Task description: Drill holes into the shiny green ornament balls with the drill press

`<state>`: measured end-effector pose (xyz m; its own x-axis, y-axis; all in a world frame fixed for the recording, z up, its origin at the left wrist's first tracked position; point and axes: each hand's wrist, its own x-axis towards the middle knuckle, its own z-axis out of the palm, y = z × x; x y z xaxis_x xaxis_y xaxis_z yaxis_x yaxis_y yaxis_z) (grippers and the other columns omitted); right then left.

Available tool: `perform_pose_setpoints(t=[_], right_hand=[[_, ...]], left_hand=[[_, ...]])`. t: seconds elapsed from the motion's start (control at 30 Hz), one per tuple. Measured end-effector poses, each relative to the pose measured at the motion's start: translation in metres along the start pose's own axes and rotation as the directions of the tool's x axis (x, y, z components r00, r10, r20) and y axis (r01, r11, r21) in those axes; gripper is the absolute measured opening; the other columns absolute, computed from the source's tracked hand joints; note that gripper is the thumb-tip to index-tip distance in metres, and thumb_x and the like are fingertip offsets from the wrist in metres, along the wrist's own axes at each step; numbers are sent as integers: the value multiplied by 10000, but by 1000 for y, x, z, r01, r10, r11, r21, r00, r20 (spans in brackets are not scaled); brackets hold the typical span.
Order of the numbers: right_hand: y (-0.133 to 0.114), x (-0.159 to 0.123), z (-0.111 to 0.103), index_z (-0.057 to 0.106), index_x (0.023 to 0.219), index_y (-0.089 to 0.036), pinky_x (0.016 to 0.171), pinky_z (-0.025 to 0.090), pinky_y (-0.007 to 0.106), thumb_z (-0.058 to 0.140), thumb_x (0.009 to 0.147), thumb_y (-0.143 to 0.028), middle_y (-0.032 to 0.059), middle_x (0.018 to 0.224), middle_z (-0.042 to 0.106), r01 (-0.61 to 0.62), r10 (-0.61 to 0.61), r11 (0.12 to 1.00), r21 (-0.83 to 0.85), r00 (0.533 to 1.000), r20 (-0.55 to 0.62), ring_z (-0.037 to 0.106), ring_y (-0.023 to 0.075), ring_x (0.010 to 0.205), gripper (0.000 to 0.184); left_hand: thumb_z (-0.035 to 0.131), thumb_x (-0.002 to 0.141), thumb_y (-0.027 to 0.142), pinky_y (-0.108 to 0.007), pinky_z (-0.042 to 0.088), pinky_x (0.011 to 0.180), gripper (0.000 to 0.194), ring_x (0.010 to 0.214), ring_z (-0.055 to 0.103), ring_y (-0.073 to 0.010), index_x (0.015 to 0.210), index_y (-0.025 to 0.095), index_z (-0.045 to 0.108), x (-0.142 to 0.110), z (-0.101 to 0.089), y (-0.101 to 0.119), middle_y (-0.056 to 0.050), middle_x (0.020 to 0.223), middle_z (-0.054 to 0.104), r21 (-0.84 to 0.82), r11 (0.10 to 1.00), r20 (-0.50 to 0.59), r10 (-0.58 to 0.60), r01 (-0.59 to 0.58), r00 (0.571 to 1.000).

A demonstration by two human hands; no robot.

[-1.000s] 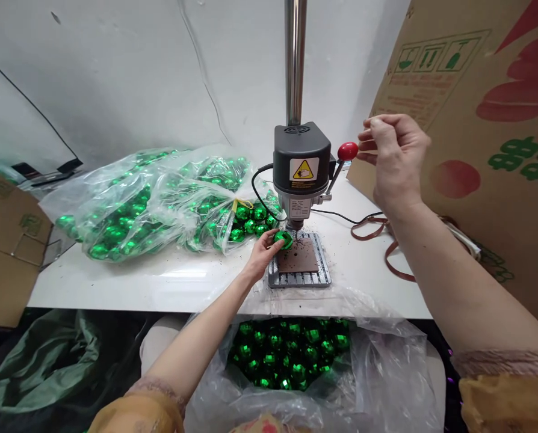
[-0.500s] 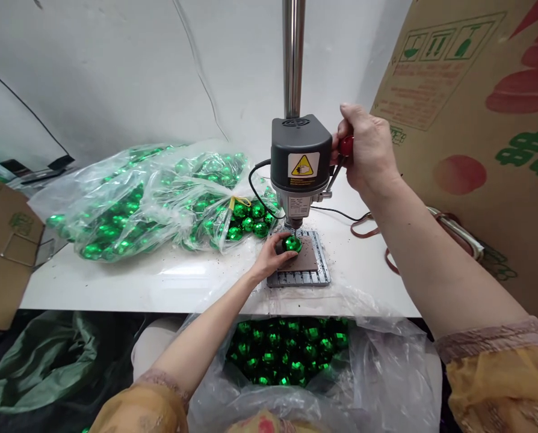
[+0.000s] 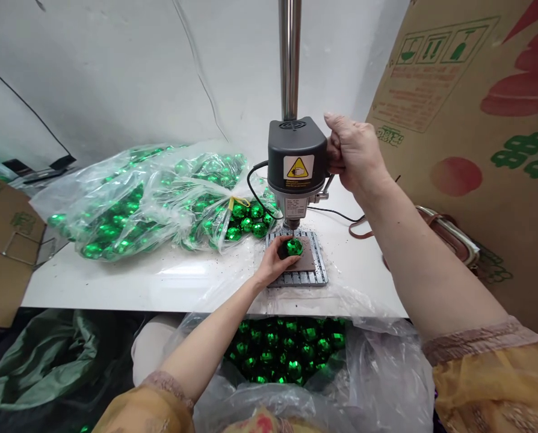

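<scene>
A small bench drill press (image 3: 296, 157) stands on a white table (image 3: 160, 282), with a steel column rising from it. My left hand (image 3: 275, 263) pinches a shiny green faceted ball (image 3: 293, 247) on the brown pad of the drill's base plate (image 3: 316, 273), right under the bit. My right hand (image 3: 354, 153) is closed round the drill's lever knob beside the motor housing; the red knob is hidden inside the fist.
Clear plastic bags of green balls (image 3: 151, 195) lie on the table to the left. An open bag of green balls (image 3: 287, 352) sits below the table's front edge. A printed cardboard box (image 3: 476, 120) stands at the right, another (image 3: 2, 246) at the left.
My right hand went from fingertips at the red knob to a full grip round it. My left hand shifted the green ball to under the bit.
</scene>
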<state>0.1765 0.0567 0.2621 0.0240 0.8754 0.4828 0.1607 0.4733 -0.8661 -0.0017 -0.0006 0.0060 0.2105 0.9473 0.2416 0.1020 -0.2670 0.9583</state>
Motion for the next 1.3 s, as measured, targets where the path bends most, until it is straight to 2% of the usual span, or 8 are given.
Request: perform_pose_setpoints(t=[0.07, 0.13, 0.27, 0.43, 0.57, 0.9, 1.03, 1.3], right_hand=[[-9, -7, 1, 266, 521, -187, 547, 311, 146, 286, 921, -507, -95, 406, 252, -153, 154, 986, 61, 988, -9, 400, -57, 398, 513], [-13, -15, 2, 281, 526, -185, 532, 294, 138, 336, 940, -463, -100, 393, 250, -168, 171, 981, 99, 985, -19, 337, -65, 375, 501], [-5, -33, 3, 315, 506, -193, 473, 288, 166, 488, 927, -489, -78, 369, 304, 21, -5, 987, 162, 995, -95, 301, -20, 362, 543], [12, -62, 3, 283, 463, -210, 433, 237, 259, 583, 889, -486, -50, 373, 321, 281, -250, 947, 156, 949, -192, 278, 28, 354, 589], [19, -82, 5, 284, 465, -212, 459, 261, 291, 524, 921, -494, -39, 394, 301, 315, -299, 948, 38, 928, -221, 286, 46, 388, 587], [36, -105, 9, 295, 413, -199, 436, 202, 303, 615, 871, -427, -36, 381, 298, 374, -321, 916, 142, 899, -298, 276, 54, 374, 604], [42, -106, 8, 269, 430, -173, 448, 204, 295, 605, 881, -328, -33, 413, 293, 428, -377, 889, 164, 886, -268, 279, 46, 392, 583], [60, -108, 8, 256, 485, -146, 450, 222, 255, 573, 863, -157, -42, 452, 259, 615, -576, 780, 120, 779, -250, 288, 27, 415, 493]], left_hand=[[831, 730, 403, -481, 503, 1011, 611, 1127, 623, -290, 1238, 199, 561, 0, -1, 1, -114, 1186, 650, 13, 1000, -6, -1, 1, 1000], [828, 735, 391, -471, 504, 1013, 609, 1134, 618, -288, 1242, 193, 557, -1, -1, 1, -118, 1193, 643, 22, 1000, -9, -10, 11, 1000], [831, 733, 380, -450, 506, 1006, 606, 1133, 618, -285, 1244, 192, 565, -1, -1, 0, -111, 1181, 644, 16, 1000, -7, -20, 20, 1000], [834, 731, 367, -460, 504, 1019, 589, 1159, 609, -299, 1234, 197, 579, -1, -2, -2, -113, 1197, 642, -9, 1000, -4, -11, 11, 1000], [838, 731, 369, -459, 506, 1015, 604, 1145, 614, -299, 1251, 205, 578, -1, -2, -4, -114, 1188, 649, -3, 1000, -13, -16, 16, 1000], [864, 704, 369, -462, 458, 1059, 610, 1184, 588, -308, 1239, 226, 607, 0, -2, -8, -97, 1195, 656, 23, 999, -35, -24, 24, 999], [856, 714, 377, -456, 477, 1040, 616, 1159, 597, -303, 1250, 215, 601, 0, -3, -6, -104, 1188, 656, 7, 1000, -20, -20, 21, 1000], [860, 713, 380, -446, 475, 1036, 605, 1162, 600, -291, 1238, 230, 597, 0, -3, -8, -86, 1195, 653, 25, 1000, -23, -6, 7, 1000]])
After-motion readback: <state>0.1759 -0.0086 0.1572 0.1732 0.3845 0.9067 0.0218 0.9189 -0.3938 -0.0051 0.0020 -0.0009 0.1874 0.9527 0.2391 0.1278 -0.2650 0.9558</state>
